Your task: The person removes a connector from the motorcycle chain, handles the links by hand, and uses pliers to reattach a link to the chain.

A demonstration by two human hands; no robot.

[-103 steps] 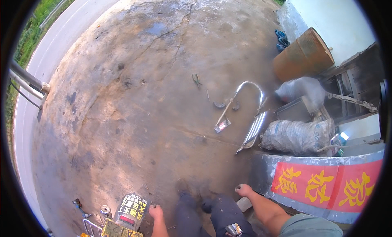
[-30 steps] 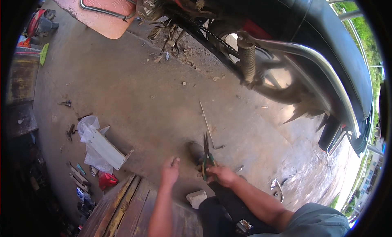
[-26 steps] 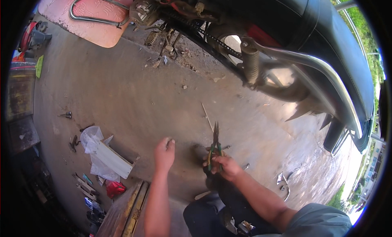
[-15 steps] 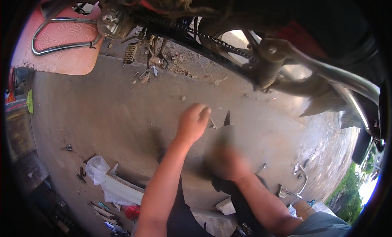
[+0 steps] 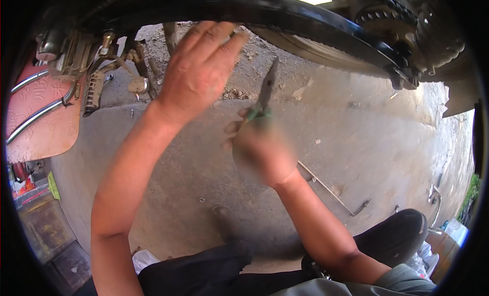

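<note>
My left hand [image 5: 196, 79] reaches up to the black bar [image 5: 305, 21] along the motorcycle's underside. Its fingers are extended and its fingertips meet the bar's lower edge; no tool shows in it. Lower and to the right, my right hand [image 5: 265, 148], partly blurred, is closed on long-nosed pliers [image 5: 268, 84] with green grips. The dark jaws point up toward the bar, apart from it. A wheel [image 5: 305, 46] shows behind the bar.
On the concrete floor lies a thin metal rod [image 5: 326, 186] beside my right forearm. A bent chrome bar [image 5: 435, 204] lies farther right. At the left are a red embossed panel [image 5: 46, 123], chrome tubing [image 5: 38, 121] and a ribbed footpeg [image 5: 92, 92].
My left hand has risen from above the floor to the motorcycle's black bar. My right hand has moved up with the pliers. The view has shifted closer to the motorcycle.
</note>
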